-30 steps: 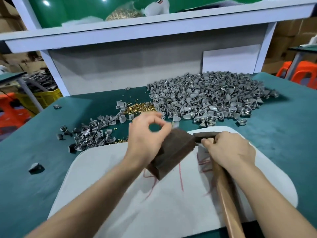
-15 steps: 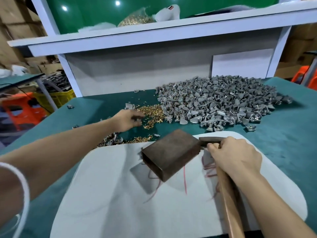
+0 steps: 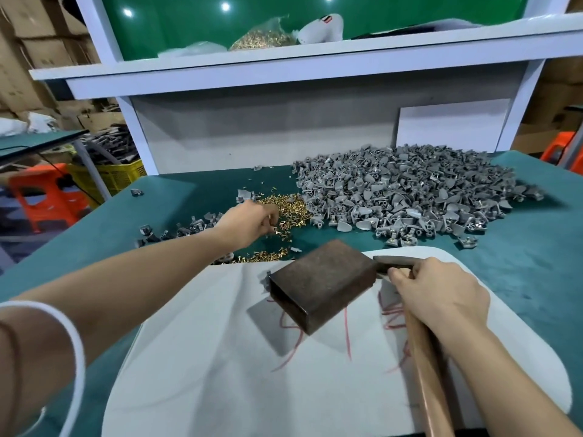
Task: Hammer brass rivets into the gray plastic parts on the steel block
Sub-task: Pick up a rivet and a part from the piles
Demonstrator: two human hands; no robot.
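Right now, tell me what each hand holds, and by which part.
The right hand grips the hammer by its wooden handle, just below the head. The left hand reaches into the brass rivets; whether it pinches one cannot be told.

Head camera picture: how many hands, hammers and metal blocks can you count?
hands: 2, the left hand at the brass rivets, the right hand gripping the hammer
hammer: 1
steel block: 1
total: 4
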